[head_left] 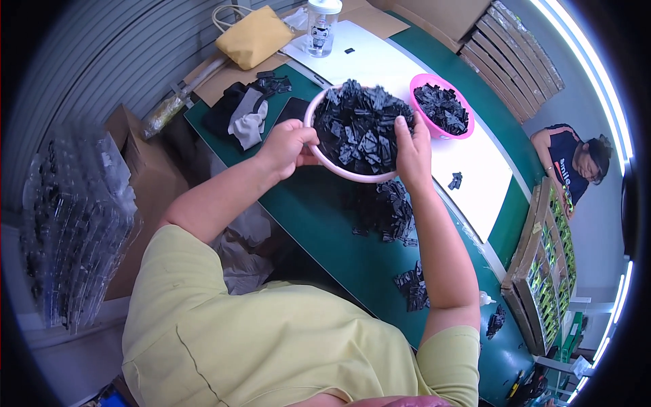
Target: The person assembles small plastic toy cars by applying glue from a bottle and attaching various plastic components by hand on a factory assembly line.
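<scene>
Between my two hands is a pale pink round basin [350,175], heaped with small flat black plastic pieces [359,129]. My left hand [288,148] grips its left rim, thumb on top and fingers curled beneath. On the right side my right hand [413,146] clasps the rim, its thumb lying over the edge by the pieces. The basin is held above the green table, tilted a little toward me. Below it a loose pile of similar black pieces [388,211] lies on the table, partly hidden by the basin and my right forearm.
A bright pink bowl [415,85] of black pieces stands on a white board [491,190]. Behind are a lidded clear cup [320,34] and a yellow bag [254,37]. Dark and grey cloth [247,119] lies left. Stacked cartons [512,61] and another person [573,159] are at right.
</scene>
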A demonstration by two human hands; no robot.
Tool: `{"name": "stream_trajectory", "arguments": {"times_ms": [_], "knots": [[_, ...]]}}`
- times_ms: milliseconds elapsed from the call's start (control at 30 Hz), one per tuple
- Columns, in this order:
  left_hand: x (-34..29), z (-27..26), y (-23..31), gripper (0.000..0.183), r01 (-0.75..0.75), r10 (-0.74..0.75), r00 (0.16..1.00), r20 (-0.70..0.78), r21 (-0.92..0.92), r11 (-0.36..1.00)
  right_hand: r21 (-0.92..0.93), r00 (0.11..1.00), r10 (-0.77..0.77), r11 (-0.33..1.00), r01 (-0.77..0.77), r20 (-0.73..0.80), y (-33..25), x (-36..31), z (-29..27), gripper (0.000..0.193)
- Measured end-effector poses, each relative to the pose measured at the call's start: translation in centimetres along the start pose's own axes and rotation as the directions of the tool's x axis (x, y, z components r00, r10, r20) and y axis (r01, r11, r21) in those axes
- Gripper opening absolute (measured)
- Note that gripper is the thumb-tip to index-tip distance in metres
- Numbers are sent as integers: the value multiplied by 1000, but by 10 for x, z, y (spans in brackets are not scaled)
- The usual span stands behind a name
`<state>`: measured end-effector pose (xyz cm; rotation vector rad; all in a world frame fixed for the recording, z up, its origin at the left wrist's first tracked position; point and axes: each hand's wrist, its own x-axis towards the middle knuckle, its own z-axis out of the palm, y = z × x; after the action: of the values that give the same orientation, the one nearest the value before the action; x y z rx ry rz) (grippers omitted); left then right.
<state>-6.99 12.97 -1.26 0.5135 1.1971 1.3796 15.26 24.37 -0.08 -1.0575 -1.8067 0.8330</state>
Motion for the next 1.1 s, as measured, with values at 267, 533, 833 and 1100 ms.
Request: {"name": "stream_trajectory", "arguments": {"times_ms": [267,533,833,1100], "knots": [[0,4,-12,11,26,-27,999,-40,-6,1000,-418,958,-79,888,193,275,-8,-15,1,67],[2,16,0,11,-44,41,998,-39,-79,996,147,930,368,920,-364,-1,-7,-8,-27,44],[42,50,47,15,-173,165,967,193,25,985,430,882,463,781,-454,90,-20,26,-65,26],[153,11,105,38,-333,488,870,74,817,470,544,924,380,784,-297,-44,-15,48,-112,21]]}}
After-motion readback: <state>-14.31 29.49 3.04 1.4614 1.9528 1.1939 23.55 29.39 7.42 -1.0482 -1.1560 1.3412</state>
